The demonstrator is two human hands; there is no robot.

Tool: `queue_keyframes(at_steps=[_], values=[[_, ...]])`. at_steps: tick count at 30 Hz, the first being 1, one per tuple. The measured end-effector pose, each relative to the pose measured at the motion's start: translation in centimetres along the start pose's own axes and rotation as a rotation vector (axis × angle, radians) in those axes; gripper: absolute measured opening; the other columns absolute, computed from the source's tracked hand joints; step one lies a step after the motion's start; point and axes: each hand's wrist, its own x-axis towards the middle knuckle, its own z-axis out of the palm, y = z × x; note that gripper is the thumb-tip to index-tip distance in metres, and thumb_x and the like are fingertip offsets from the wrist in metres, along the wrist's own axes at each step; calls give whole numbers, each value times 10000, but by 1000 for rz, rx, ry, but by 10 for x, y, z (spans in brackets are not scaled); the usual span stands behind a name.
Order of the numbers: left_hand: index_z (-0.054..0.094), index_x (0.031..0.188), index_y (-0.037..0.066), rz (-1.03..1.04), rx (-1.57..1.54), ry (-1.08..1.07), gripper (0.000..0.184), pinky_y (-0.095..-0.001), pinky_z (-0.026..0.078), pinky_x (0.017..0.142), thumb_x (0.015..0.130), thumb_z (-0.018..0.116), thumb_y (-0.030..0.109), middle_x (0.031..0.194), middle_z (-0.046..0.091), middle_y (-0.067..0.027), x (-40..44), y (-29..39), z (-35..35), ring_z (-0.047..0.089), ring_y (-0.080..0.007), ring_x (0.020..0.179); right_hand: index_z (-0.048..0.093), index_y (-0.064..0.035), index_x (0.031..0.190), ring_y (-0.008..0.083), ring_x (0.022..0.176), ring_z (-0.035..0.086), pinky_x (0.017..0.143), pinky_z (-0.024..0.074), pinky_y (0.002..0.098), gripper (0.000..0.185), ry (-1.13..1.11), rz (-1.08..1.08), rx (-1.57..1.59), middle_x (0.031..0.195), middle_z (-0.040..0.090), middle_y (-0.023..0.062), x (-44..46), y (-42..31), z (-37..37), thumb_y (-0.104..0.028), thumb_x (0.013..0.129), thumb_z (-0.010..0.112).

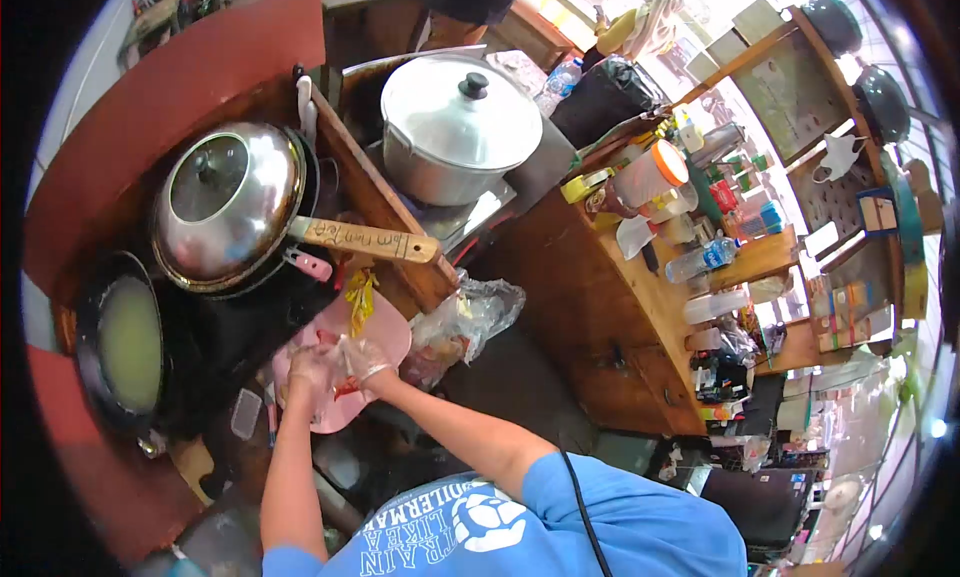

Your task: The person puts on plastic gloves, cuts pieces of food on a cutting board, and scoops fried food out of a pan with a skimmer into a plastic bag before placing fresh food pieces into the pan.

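Note:
Both my hands wear clear plastic gloves and are close together over a pink tray (388,322). My left hand (311,369) is closed over the tray's left side, its fingers bent inward. Beside it, my right hand (364,358) is also closed, fingertips turned toward the left. Red, raw-looking food pieces (346,386) show below and between the hands; the gloves hide exactly what the fingers grip. A crumpled yellow wrapper (360,299) lies at the tray's far edge. Right of the tray, a clear plastic bag (462,322) has reddish contents.
On the left stand a lidded wok (225,212) with a wooden handle (370,239) and a dark pan of yellowish liquid (130,345). A large lidded aluminium pot (455,132) is behind a wooden divider (385,202). Bottles and containers fill the wooden shelf (640,307) at right. People are farther back.

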Motion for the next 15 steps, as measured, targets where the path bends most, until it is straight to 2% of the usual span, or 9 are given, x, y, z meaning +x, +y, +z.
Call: queue_keyframes(at_steps=[1,3,4,5,6,8,10,13,15], values=[[720,993,27,7,94,37,334,-348,518,749,833,735,320,950,723,-143,-1,-2,-2,664,-215,809,668,-20,835,306,764,660,722,489,450,460,68,-70,-370,747,657,180,1,-7,1,-399,1004,470],[731,981,51,-17,379,154,318,-338,521,752,795,765,307,953,720,-121,-41,62,-5,656,-192,826,669,-32,868,327,782,667,723,495,451,373,45,-128,-413,793,672,190,-1,-15,-1,-339,984,493],[736,974,63,-35,447,190,313,-332,523,754,776,781,300,955,719,-110,-55,83,-7,652,-180,835,657,-49,928,346,828,669,728,505,449,255,41,-378,-654,868,683,188,1,-6,0,-273,936,536],[730,1000,41,-8,435,182,440,-326,517,809,730,806,380,996,718,-126,-56,88,-11,660,-178,931,645,-66,987,366,875,672,734,514,446,185,102,-636,-896,942,694,186,-1,-8,0,-207,888,579],[730,1000,41,4,437,183,440,-326,517,809,730,806,380,996,718,-126,-59,91,-12,660,-178,931,645,-66,987,366,875,672,734,514,446,185,113,-642,-897,942,694,186,2,-11,-1,-207,888,579],[731,1026,43,-16,262,144,435,-315,503,847,739,800,364,1002,724,-110,-58,91,-16,660,-180,962,615,-87,1032,352,904,665,767,524,426,232,-62,-451,-1079,974,683,152,2,-19,0,-188,823,630],[740,1036,54,15,248,114,390,-302,490,881,751,796,314,995,732,-79,-47,85,-24,663,-179,972,614,-99,1019,341,910,665,758,530,432,221,-53,-525,-991,954,680,155,-4,-29,-1,-171,812,641],[732,1095,82,41,395,143,368,-309,512,799,774,774,255,971,727,-46,-3,23,-27,658,-145,908,606,-116,1029,319,920,666,738,542,439,236,2,-638,-957,962,675,154,-7,-36,4,-144,799,649],[706,1137,88,-107,137,65,373,-295,500,682,787,753,206,907,710,-12,2,9,-31,629,-98,810,598,-121,1052,308,924,667,727,547,441,259,54,-684,-1011,990,673,150,-8,-48,7,-133,797,646]])
